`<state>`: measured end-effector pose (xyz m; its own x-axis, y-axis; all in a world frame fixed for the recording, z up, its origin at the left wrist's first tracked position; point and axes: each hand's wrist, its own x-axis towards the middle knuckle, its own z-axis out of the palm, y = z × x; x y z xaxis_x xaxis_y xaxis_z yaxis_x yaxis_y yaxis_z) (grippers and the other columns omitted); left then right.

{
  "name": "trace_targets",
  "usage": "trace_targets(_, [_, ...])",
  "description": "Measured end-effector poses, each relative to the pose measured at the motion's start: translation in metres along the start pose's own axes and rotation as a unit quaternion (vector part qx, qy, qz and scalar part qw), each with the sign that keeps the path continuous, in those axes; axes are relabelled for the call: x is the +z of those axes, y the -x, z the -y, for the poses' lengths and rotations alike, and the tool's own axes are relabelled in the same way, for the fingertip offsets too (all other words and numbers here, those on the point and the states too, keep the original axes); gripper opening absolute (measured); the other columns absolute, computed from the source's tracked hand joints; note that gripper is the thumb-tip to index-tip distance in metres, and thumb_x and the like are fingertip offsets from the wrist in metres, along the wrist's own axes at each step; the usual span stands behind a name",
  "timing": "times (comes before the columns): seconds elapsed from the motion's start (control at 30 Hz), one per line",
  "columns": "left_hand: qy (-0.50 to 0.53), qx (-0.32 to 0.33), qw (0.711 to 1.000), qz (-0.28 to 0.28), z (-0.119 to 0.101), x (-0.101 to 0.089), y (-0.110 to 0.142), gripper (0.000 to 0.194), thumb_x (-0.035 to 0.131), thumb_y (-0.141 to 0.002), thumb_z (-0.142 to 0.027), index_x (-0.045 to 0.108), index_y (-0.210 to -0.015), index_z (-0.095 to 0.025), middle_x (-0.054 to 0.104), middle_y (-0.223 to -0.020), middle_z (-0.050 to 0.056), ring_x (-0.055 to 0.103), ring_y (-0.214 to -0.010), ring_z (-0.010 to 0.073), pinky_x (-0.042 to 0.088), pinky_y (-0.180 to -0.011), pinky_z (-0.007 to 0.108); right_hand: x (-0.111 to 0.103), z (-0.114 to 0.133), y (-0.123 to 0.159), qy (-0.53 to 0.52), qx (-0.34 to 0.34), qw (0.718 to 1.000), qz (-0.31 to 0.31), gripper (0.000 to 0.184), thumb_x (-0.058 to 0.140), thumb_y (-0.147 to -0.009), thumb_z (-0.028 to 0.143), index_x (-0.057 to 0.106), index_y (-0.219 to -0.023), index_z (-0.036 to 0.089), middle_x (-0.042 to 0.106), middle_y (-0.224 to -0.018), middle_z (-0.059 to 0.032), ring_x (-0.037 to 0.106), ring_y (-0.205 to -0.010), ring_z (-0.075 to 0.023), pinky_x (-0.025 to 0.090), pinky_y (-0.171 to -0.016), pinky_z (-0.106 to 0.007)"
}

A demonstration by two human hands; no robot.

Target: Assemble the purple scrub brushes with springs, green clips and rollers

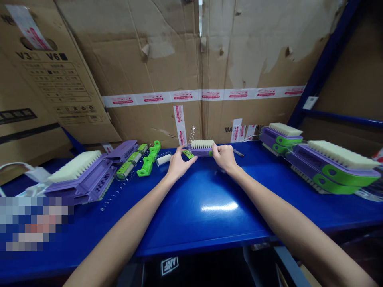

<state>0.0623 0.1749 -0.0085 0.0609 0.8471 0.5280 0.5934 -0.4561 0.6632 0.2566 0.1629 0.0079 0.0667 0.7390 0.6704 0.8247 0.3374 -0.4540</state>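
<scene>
In the head view, my right hand [225, 156] grips the right end of a purple brush [202, 152] with pale bristles pointing up. At the brush's left end, my left hand [179, 162] has thumb and forefinger around a small green block [188, 154]. A thin coiled spring [193, 133] stands up just beyond that block. Whether the block touches the brush, I cannot make out. Close to my left hand lie a clear case with a white roll [163, 159] and a bright green bracket [149, 160].
Several green-and-silver blocks [125, 170] and loose springs [112, 197] lie left on the blue table [191, 223]. Stacked purple brushes stand left [80, 181] and right [332, 163]. A dark pen-like item [238, 153] lies beyond my right hand. Cardboard [149, 67] walls the back.
</scene>
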Motion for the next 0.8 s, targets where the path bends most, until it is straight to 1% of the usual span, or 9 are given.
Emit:
trace_targets(0.1, [0.022, -0.004, 1.0, 0.015, 0.002, 0.002, 0.0, 0.069, 0.073, -0.069, -0.043, 0.044, -0.126, -0.018, 0.064, -0.115, 0.013, 0.059, -0.111, 0.0273, 0.043, -0.098, 0.044, -0.003, 0.0, -0.002, -0.013, 0.016, 1.0, -0.009, 0.051, 0.04, -0.088, 0.029, 0.032, -0.038, 0.019, 0.035, -0.037, -0.0007, 0.033, -0.038, -0.0088, 0.021, -0.05, -0.028])
trace_targets(0.23, [0.099, -0.002, 0.994, 0.045, 0.001, 0.004, 0.001, 0.067, 0.075, -0.067, -0.036, 0.043, -0.123, -0.018, 0.066, -0.111, 0.011, 0.062, -0.108, 0.0239, 0.046, -0.096, 0.04, -0.002, 0.001, -0.002, -0.024, 0.008, 1.0, 0.008, 0.049, 0.04, -0.086, 0.027, 0.028, -0.039, 0.02, 0.032, -0.037, -0.0002, 0.031, -0.039, -0.0085, 0.019, -0.049, -0.028])
trace_targets(0.37, [0.17, 0.009, 0.984, 0.059, -0.003, 0.003, 0.002, 0.06, 0.074, -0.067, -0.038, 0.045, -0.117, -0.019, 0.068, -0.1, 0.007, 0.067, -0.089, 0.0193, 0.053, -0.082, 0.034, 0.0, -0.001, -0.002, -0.019, 0.017, 1.0, 0.018, 0.05, 0.038, -0.089, 0.029, 0.031, -0.04, 0.019, 0.036, -0.038, -0.0004, 0.03, -0.039, -0.0083, 0.019, -0.05, -0.028])
trace_targets(0.43, [0.156, 0.009, 0.987, 0.048, -0.004, 0.002, 0.001, 0.06, 0.072, -0.069, -0.043, 0.046, -0.117, -0.018, 0.067, -0.098, 0.007, 0.067, -0.081, 0.0184, 0.053, -0.074, 0.031, 0.0, -0.004, -0.002, -0.011, 0.038, 0.999, -0.001, 0.051, 0.036, -0.091, 0.032, 0.035, -0.042, 0.019, 0.043, -0.041, -0.0019, 0.034, -0.041, -0.0092, 0.021, -0.051, -0.028])
trace_targets(0.5, [0.078, 0.022, 0.997, 0.016, -0.004, -0.001, 0.0, 0.054, 0.069, -0.071, -0.046, 0.05, -0.112, -0.017, 0.067, -0.096, 0.008, 0.066, -0.081, 0.0193, 0.052, -0.072, 0.031, -0.001, -0.008, -0.003, -0.001, 0.062, 0.998, -0.023, 0.049, 0.037, -0.092, 0.035, 0.043, -0.047, 0.018, 0.052, -0.048, -0.0043, 0.041, -0.046, -0.0112, 0.024, -0.052, -0.027])
trace_targets(0.57, [-0.055, 0.06, 0.997, -0.008, -0.004, -0.007, -0.001, 0.043, 0.067, -0.073, -0.048, 0.056, -0.101, -0.016, 0.066, -0.095, 0.009, 0.065, -0.085, 0.0217, 0.05, -0.075, 0.033, -0.001, -0.014, -0.004, 0.009, 0.074, 0.997, -0.022, 0.043, 0.041, -0.092, 0.037, 0.052, -0.055, 0.017, 0.06, -0.057, -0.0063, 0.049, -0.052, -0.0136, 0.027, -0.054, -0.026])
trace_targets(0.6, [-0.127, 0.091, 0.988, -0.005, -0.005, -0.011, -0.002, 0.041, 0.065, -0.074, -0.05, 0.058, -0.095, -0.016, 0.066, -0.094, 0.01, 0.064, -0.086, 0.0234, 0.049, -0.077, 0.035, -0.001, -0.017, -0.004, 0.016, 0.071, 0.997, -0.009, 0.04, 0.042, -0.091, 0.037, 0.056, -0.06, 0.017, 0.063, -0.062, -0.0069, 0.052, -0.056, -0.0147, 0.029, -0.056, -0.026])
trace_targets(0.7, [-0.295, 0.18, 0.938, 0.026, -0.012, -0.025, -0.002, 0.045, 0.057, -0.077, -0.058, 0.062, -0.084, -0.014, 0.066, -0.086, 0.013, 0.064, -0.083, 0.0268, 0.046, -0.078, 0.038, 0.0, -0.024, -0.002, 0.044, 0.04, 0.997, 0.051, 0.03, 0.044, -0.091, 0.034, 0.064, -0.074, 0.018, 0.069, -0.076, -0.0079, 0.059, -0.068, -0.017, 0.033, -0.06, -0.025])
trace_targets(0.8, [-0.364, 0.19, 0.911, 0.024, -0.021, -0.039, -0.003, 0.049, 0.046, -0.083, -0.059, 0.062, -0.076, -0.014, 0.065, -0.077, 0.011, 0.064, -0.075, 0.0245, 0.044, -0.066, 0.032, 0.0, -0.026, -0.001, 0.072, 0.017, 0.993, 0.094, 0.025, 0.045, -0.09, 0.029, 0.067, -0.084, 0.019, 0.071, -0.088, -0.0089, 0.063, -0.079, -0.0182, 0.037, -0.065, -0.024])
